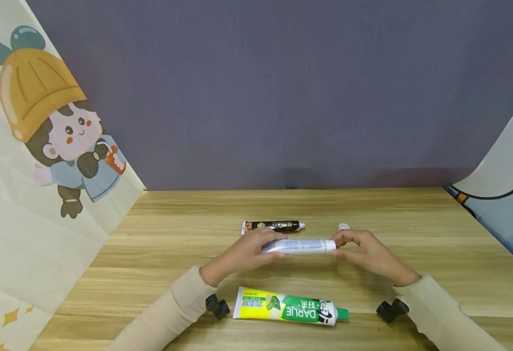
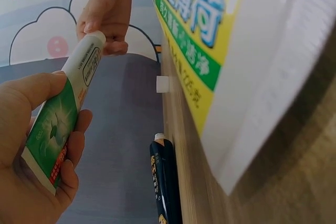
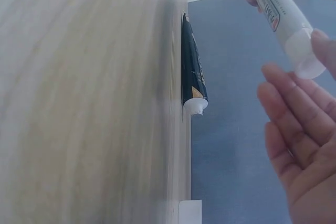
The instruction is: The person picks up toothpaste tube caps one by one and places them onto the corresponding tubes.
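Note:
My left hand (image 1: 256, 246) grips a white and green toothpaste tube (image 2: 55, 124) by its flat end, thumb on one face and fingers curled beneath. The tube is held level above the table, its white cap (image 3: 302, 56) pointing right. At that cap, my right hand (image 1: 366, 251) pinches with thumb and fingertips; its other fingers are loosely bent in the right wrist view. Just behind the held tube lies a black toothpaste tube (image 1: 282, 225) with a bare white nozzle (image 3: 197, 107). A small white cap (image 1: 343, 226) stands on the table behind the right hand.
Closer to me, a large yellow and green Darlie toothpaste tube (image 1: 289, 307) lies between the forearms, green cap to the right. The wooden table (image 1: 173, 209) ends at a dark grey panel (image 1: 282, 97). Printed cartoon cloths (image 1: 2, 195) hang at both sides.

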The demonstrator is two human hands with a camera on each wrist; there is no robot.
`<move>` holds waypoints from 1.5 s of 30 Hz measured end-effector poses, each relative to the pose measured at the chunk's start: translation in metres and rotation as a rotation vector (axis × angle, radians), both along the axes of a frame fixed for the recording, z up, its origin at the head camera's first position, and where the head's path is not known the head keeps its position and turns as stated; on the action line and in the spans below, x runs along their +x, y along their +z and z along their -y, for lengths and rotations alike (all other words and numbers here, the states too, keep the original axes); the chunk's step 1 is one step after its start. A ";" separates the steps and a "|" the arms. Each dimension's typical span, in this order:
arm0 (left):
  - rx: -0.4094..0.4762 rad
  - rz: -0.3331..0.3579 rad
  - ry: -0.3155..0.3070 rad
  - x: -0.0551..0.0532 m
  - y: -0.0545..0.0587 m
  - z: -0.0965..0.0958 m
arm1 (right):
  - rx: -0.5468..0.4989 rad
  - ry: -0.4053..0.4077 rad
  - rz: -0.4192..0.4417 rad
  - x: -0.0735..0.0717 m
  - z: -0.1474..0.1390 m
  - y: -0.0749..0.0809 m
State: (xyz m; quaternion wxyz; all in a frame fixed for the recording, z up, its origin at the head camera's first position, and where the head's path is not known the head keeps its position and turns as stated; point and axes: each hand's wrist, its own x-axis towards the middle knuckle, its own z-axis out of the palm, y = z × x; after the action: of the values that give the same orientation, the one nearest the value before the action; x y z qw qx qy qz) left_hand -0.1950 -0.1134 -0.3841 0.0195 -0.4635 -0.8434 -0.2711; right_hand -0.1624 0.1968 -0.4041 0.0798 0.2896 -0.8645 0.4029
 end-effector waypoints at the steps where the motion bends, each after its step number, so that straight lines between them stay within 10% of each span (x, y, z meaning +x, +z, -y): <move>1: 0.001 -0.002 -0.002 0.000 0.000 0.000 | 0.001 0.001 0.005 0.000 0.000 0.000; 33: 0.026 0.020 0.007 0.000 0.000 0.000 | -0.084 -0.011 -0.118 0.000 0.000 -0.001; 45: 0.024 -0.006 -0.002 0.000 -0.001 0.000 | -0.076 0.020 -0.026 -0.001 -0.002 -0.002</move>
State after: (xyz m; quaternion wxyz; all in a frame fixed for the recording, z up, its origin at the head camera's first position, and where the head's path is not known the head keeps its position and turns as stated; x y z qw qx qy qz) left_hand -0.1949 -0.1135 -0.3848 0.0271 -0.4646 -0.8397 -0.2799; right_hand -0.1632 0.1990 -0.4065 0.0982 0.3002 -0.8445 0.4325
